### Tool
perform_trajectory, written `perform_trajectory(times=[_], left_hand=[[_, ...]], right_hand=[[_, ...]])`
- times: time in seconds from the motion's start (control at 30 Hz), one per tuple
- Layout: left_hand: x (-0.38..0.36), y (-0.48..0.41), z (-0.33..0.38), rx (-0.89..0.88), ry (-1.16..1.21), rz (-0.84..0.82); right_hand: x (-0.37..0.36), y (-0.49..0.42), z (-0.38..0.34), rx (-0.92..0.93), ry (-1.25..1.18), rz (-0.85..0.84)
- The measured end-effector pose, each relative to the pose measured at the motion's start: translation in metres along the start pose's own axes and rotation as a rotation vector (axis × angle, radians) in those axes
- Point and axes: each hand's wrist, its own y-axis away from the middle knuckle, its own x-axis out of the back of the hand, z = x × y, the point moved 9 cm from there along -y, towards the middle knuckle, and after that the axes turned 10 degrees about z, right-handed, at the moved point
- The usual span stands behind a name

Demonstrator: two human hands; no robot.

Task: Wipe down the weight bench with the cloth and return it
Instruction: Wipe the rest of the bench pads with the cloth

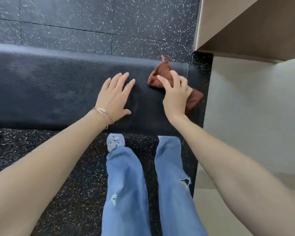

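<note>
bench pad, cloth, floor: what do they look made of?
The bench pad looks like black vinyl or faux leather: pebbled grain, soft sheen. The cloth is a matte rust-brown fabric, weave too blurred to tell, and it bunches into soft folds where the right hand grips it. The floor is probably rubber gym tile: black with white flecks, straight seams.

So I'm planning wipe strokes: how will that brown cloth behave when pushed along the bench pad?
Probably floppy: the cloth is crumpled into folds and spills out either side of the right hand. It looks thin and light, so it should lift easily. On the textured bench pad it will likely bunch up rather than slide flat.
</note>
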Motion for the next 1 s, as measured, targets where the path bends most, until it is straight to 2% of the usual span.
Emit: perform_trajectory(times=[0.13, 0.23, 0.3, 0.43, 0.53, 0.63, 0.77, 0.87, 1.0], left_hand=[[-0.006, -0.011, 0.007, -0.055, 0.018, -0.005], [-0.011, -0.015, 0.011, -0.085, 0.005, -0.031], [-0.014, -0.016, 0.011, -0.09, -0.013, -0.04], [-0.014, -0.017, 0.011, -0.07, -0.006, -0.049], [-0.013, -0.017, 0.013, -0.049, -0.003, -0.066], [-0.012, -0.016, 0.015, -0.027, -0.017, -0.092], [-0.013, -0.017, 0.017, -0.007, -0.034, -0.098], [-0.012, -0.016, 0.018, 0.0, -0.048, -0.1], [-0.012, -0.017, 0.018, 0.009, -0.056, -0.099]], right_hand=[[0.004, 0.084, -0.002, 0.169, -0.022, -0.01], [0.008, 0.082, 0.005, 0.262, -0.011, -0.029], [0.01, 0.045, 0.013, 0.192, -0.001, -0.024], [0.008, -0.059, 0.048, -0.16, -0.03, 0.014], [0.008, -0.075, 0.051, -0.106, -0.019, -0.03], [0.018, -0.006, 0.061, -0.06, -0.033, 0.009], [0.018, 0.075, 0.068, -0.06, -0.091, -0.057], [0.019, 0.04, 0.066, -0.027, -0.135, -0.04], [0.013, -0.055, 0.07, -0.149, -0.133, 0.015]])
